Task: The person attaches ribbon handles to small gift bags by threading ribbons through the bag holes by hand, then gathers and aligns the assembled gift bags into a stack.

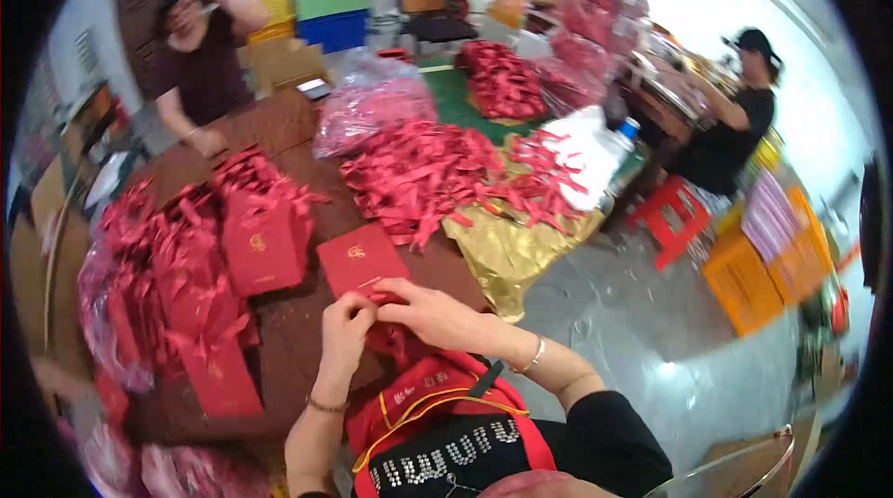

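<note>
1. Nearest me: one eyeglass lens (730,475), lower right.
2. I see two, left hand (345,331) and right hand (435,318), fingers pinched together; on what, I can't tell.
3. One red bag (361,259) lies just beyond, on the brown table (296,335).
4. Grey floor (614,331) opens past the table's right edge.

They wear a red apron (423,402), studded black top (609,442), dark bracelet (326,406) and silver bracelet (536,356).

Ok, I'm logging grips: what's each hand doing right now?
Left hand: fingers curled by the red bag; hold cannot be told.
Right hand: fingers curled there too; hold unclear.
</note>
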